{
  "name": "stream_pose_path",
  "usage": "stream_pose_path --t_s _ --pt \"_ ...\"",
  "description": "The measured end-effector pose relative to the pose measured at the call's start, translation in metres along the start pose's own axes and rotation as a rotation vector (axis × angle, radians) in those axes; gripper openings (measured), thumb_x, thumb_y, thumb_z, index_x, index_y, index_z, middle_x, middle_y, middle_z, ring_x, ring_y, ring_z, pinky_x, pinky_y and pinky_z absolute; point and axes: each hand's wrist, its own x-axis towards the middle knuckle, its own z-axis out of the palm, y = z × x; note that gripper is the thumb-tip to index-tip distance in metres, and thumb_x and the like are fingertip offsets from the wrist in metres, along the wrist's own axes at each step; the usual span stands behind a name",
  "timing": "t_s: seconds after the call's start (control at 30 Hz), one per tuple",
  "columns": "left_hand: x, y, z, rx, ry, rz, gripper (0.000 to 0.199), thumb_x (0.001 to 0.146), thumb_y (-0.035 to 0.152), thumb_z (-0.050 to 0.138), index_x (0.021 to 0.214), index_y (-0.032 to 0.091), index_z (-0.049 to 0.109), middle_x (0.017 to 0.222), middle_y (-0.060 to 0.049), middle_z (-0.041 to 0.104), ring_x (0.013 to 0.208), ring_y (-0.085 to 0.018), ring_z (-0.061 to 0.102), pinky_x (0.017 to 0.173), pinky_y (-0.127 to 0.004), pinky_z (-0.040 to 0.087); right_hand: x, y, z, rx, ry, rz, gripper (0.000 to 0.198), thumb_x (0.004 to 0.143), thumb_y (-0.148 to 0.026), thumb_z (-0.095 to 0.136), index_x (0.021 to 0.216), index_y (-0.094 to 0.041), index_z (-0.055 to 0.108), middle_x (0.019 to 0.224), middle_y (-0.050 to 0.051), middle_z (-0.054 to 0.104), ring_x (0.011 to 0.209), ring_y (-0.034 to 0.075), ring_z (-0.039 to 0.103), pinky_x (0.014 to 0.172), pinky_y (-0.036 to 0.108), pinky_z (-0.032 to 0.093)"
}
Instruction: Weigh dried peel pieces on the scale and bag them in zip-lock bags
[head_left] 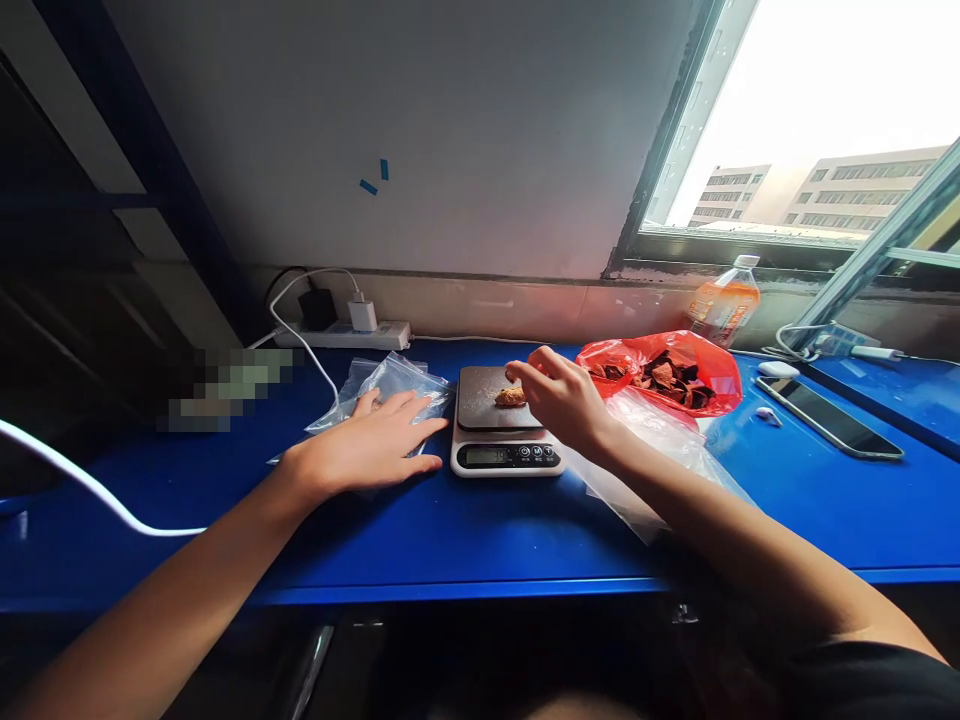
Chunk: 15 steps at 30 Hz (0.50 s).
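A kitchen scale point(469, 405) with a dark square plate sits on the blue tabletop, its small display lit. On the plate rests a knobbly yellow-brown dried piece point(511, 397), with crumbs around it. My right hand point(561, 395) hangs over the plate's right side, thumb and fingertips pinched on a small dried brown piece point(510, 372). Left of the scale, my left hand point(375, 440) lies flat with fingers spread on clear plastic bags point(401, 375); it holds nothing. Behind my right forearm stands a red plastic bag point(720, 375) of dark reddish-brown dried pieces point(671, 380).
More clear plastic bags point(637, 500) lie under my right forearm. To the right are a phone point(832, 420), a white earbud point(767, 415) and its case point(778, 370). A bottle of orange drink point(727, 300) and a power strip point(390, 335) with cables stand along the wall.
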Motion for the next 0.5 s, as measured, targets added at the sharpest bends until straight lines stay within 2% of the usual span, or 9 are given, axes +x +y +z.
stream_pose_path --t_s 0.2,0.37,0.5 --pt "-0.002 0.002 -0.002 -0.012 0.004 0.016 0.062 0.094 0.054 0.051 0.149 0.025 0.047 0.163 -0.012 0.033 0.154 -0.033 0.017 0.122 -0.062 0.009 -0.003 -0.008 0.003 -0.111 -0.024 -0.036 0.029 0.096 -0.015 0.048 0.110 -0.018 0.073 0.097 0.012 0.066 0.075 0.017 0.056 0.063 0.028 0.044" --pt "-0.003 0.003 -0.003 -0.001 -0.011 0.004 0.062 0.094 0.053 0.049 0.149 0.025 0.047 0.164 -0.012 0.031 0.155 -0.032 0.016 0.121 -0.063 0.010 -0.011 -0.018 0.001 -0.113 -0.147 -0.115 0.025 0.093 -0.011 0.050 0.095 -0.016 0.074 0.095 0.014 0.066 0.079 0.019 0.057 0.067 0.030 0.046" --pt "-0.003 0.002 -0.001 -0.014 -0.004 0.012 0.063 0.094 0.055 0.049 0.149 0.025 0.047 0.164 -0.012 0.029 0.155 -0.033 0.015 0.122 -0.063 0.008 -0.013 -0.021 -0.005 -0.047 -0.170 -0.138 0.022 0.094 -0.019 0.052 0.089 -0.017 0.074 0.089 0.011 0.068 0.080 0.021 0.059 0.076 0.033 0.047"
